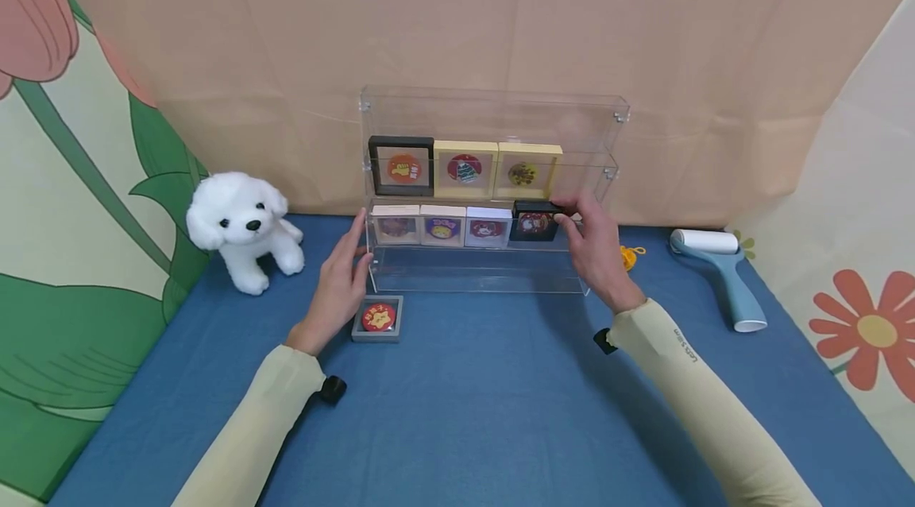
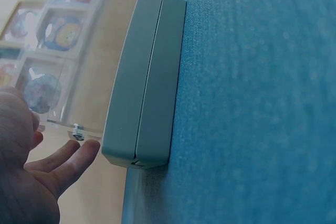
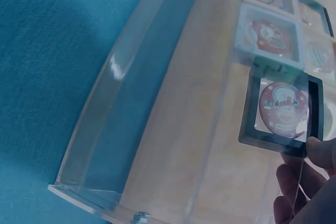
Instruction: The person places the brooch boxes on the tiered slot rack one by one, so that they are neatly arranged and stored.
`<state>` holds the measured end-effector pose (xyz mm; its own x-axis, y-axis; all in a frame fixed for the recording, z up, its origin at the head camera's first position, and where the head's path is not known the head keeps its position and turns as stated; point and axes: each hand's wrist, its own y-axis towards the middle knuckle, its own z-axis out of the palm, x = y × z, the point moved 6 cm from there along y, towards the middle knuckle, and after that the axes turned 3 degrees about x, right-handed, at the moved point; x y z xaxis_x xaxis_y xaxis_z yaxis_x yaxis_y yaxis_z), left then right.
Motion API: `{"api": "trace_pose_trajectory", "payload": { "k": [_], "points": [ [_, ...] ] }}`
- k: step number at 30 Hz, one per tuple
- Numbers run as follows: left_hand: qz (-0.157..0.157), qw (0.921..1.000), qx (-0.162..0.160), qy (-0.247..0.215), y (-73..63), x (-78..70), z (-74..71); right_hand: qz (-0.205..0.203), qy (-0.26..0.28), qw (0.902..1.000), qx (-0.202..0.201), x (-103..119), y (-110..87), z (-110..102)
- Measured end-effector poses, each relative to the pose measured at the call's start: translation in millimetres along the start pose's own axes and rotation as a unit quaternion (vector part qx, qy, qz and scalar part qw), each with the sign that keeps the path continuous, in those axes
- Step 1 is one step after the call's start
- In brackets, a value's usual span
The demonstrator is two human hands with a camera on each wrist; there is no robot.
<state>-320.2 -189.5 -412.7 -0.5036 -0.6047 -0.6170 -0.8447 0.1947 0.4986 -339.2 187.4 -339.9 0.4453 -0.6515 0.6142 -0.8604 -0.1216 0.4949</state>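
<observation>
A clear acrylic display rack (image 1: 493,276) with stepped shelves stands at the back of the table. My right hand (image 1: 596,253) pinches the right edge of a small black display frame (image 1: 534,221), which holds a round red badge with a snowman (image 3: 284,109). This frame is at the right end of the lower row, beside a white frame (image 1: 488,227) and two pale ones. Along the rack's left side panel my left hand (image 1: 336,284) rests with its fingers extended. A grey frame (image 1: 376,319) with a red badge lies on the table just below that hand.
The upper shelf holds a black frame (image 1: 401,166) and two cream frames (image 1: 465,170). On the left sits a white plush dog (image 1: 246,233). A blue lint roller (image 1: 729,280) lies at right, and a small yellow item (image 1: 629,257) is partly behind my right hand.
</observation>
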Motion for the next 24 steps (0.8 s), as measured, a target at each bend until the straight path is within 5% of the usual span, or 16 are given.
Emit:
{"api": "trace_pose_trajectory", "payload": {
  "k": [24],
  "points": [
    [-0.004, 1.0, 0.001, 0.006, -0.4, 0.5, -0.1, 0.008, -0.092, 0.9953, 0.031, -2.2, 0.3, 8.4]
  ]
}}
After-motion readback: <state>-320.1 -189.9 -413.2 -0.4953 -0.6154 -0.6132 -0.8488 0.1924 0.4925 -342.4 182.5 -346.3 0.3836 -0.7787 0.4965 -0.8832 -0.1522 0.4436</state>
